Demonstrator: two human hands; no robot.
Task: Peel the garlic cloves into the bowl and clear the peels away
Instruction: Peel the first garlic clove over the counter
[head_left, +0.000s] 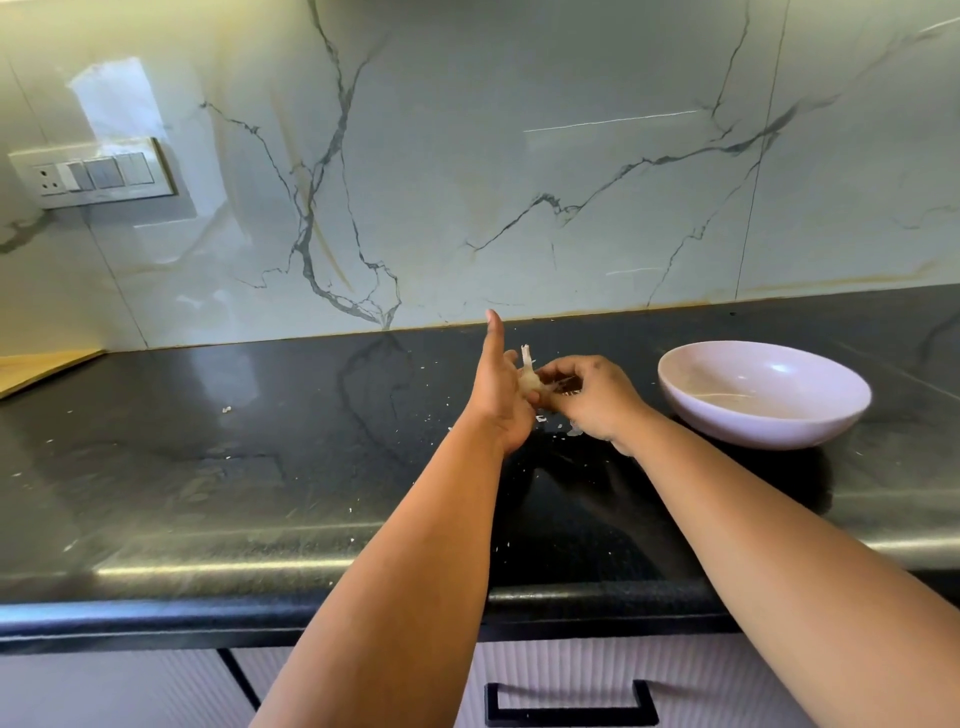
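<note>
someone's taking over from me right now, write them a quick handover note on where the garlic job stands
Left hand: holds the white papery garlic above the counter, thumb raised.
Right hand: fingers pinch at the garlic's skin.
Pale pink round bowl: on the black stone counter, right of the hands; no cloves visible in it.
Small white peel flakes: scattered on the counter under and around the hands.
Done: peeling under way.
Left: peel the cloves into the bowl, then clear the peels.

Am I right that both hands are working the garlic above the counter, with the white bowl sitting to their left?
Not quite. In the head view the left hand and right hand do hold the garlic above the counter, but the white bowl sits to their right, not their left.
</note>
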